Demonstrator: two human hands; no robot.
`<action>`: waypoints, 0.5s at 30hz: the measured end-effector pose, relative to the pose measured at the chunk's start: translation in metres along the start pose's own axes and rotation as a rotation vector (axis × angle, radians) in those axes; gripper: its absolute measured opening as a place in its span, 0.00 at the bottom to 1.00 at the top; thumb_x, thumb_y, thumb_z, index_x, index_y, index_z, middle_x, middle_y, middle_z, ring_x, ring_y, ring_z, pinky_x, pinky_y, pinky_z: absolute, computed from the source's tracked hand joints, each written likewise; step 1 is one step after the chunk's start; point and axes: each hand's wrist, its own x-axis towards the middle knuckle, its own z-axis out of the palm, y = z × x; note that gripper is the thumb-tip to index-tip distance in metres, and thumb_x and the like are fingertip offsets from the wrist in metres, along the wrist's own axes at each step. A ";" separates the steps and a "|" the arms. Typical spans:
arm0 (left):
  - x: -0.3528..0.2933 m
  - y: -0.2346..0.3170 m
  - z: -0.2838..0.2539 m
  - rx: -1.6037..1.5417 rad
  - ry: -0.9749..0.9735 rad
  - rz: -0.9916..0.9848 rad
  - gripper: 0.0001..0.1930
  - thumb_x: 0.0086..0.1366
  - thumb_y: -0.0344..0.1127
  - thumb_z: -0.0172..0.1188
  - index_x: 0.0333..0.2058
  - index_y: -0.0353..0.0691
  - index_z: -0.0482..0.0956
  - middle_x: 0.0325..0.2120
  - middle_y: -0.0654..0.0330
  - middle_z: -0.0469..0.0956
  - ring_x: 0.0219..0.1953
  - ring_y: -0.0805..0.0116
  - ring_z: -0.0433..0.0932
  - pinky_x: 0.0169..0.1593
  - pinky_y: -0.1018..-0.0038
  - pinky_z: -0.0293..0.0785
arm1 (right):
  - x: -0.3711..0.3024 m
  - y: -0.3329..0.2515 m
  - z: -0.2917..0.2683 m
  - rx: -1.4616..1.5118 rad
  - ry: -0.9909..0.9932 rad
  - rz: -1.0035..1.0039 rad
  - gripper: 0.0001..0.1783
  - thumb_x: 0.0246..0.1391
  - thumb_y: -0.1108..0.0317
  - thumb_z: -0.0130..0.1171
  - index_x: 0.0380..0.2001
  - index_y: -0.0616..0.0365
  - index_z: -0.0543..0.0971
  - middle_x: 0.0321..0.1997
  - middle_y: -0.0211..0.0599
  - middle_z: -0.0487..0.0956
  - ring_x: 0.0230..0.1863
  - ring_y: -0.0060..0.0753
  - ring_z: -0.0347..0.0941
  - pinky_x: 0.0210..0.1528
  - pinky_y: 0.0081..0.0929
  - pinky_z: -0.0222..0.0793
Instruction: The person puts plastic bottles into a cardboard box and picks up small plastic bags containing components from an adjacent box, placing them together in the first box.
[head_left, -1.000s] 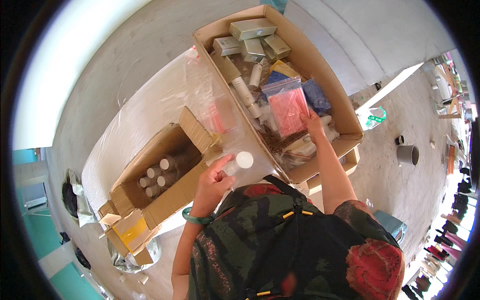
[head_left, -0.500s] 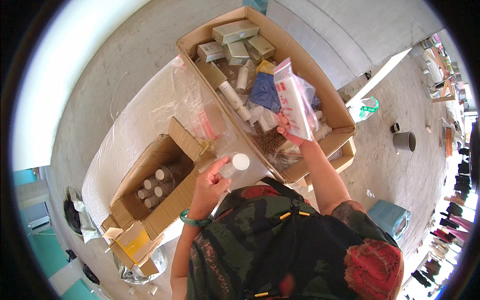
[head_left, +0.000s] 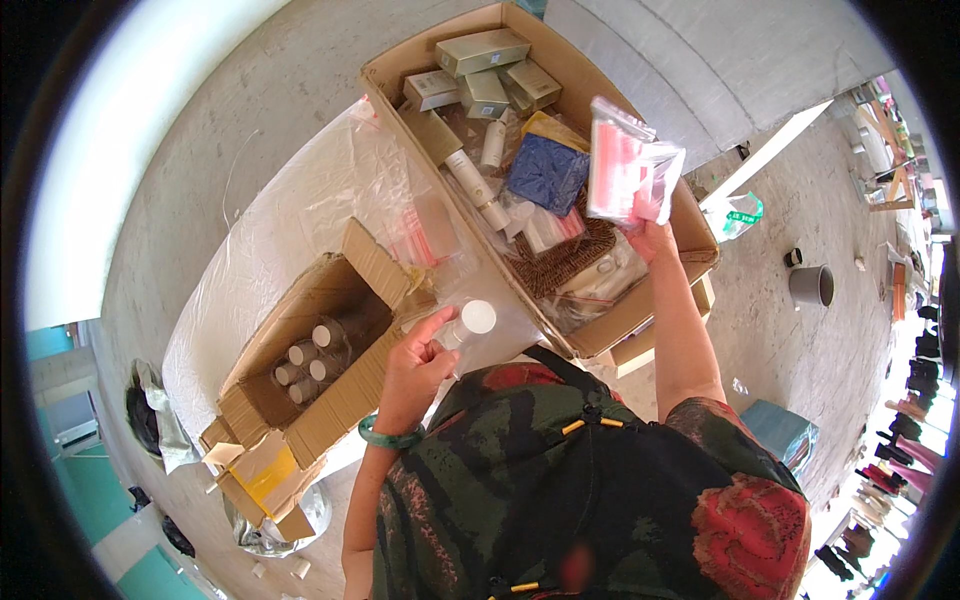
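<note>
Right of centre, near the carton's edge [head_left: 692,230], right hand [head_left: 651,238] grips pink packet [head_left: 618,170]; mid-frame, left hand [head_left: 416,360] clasps white-capped bottle [head_left: 477,318]; box labels [head_left: 495,58] unreadable.

On the concrete floor [head_left: 760,335] to your right sits a grey bucket [head_left: 812,286], a small black container [head_left: 793,257] near it — farther ahead, a clear-and-green plastic bag [head_left: 740,216]; nearer you, a teal box [head_left: 785,432].

A dark green and black shirt [head_left: 430,500] is worn. Big red patches [head_left: 750,525] are printed on it. The right sleeve [head_left: 728,430] is cut short. A green bangle [head_left: 388,438] is worn on the left wrist [head_left: 397,412]. A black strap [head_left: 563,367] and yellow tabs [head_left: 573,427] are seen in front.
</note>
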 end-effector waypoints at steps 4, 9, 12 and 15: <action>0.003 -0.001 0.003 0.004 0.009 -0.026 0.27 0.54 0.24 0.55 0.56 0.35 0.68 0.33 0.67 0.74 0.22 0.85 0.64 0.29 0.84 0.66 | 0.004 0.025 0.009 -0.340 0.130 0.097 0.10 0.56 0.65 0.50 0.40 0.53 0.75 0.31 0.28 0.76 0.34 0.25 0.73 0.36 0.25 0.69; 0.002 0.004 0.007 0.020 -0.002 -0.058 0.27 0.54 0.24 0.53 0.56 0.37 0.68 0.25 0.69 0.69 0.22 0.84 0.62 0.28 0.84 0.63 | 0.007 0.077 0.016 -1.180 0.187 0.083 0.23 0.51 0.56 0.53 0.47 0.58 0.74 0.45 0.47 0.77 0.46 0.44 0.74 0.46 0.35 0.69; 0.002 0.004 0.008 0.071 0.005 -0.073 0.27 0.53 0.24 0.52 0.56 0.38 0.69 0.17 0.72 0.63 0.21 0.83 0.62 0.28 0.84 0.61 | 0.005 0.085 0.015 -1.416 0.088 -0.001 0.24 0.49 0.56 0.57 0.48 0.58 0.74 0.46 0.48 0.77 0.46 0.43 0.74 0.48 0.35 0.69; 0.001 0.001 0.007 0.086 -0.006 -0.073 0.26 0.54 0.25 0.53 0.55 0.38 0.69 0.18 0.71 0.65 0.22 0.83 0.63 0.29 0.83 0.64 | 0.010 0.080 -0.008 -1.310 -0.004 -0.072 0.24 0.46 0.67 0.62 0.49 0.59 0.73 0.44 0.43 0.79 0.44 0.33 0.75 0.47 0.31 0.70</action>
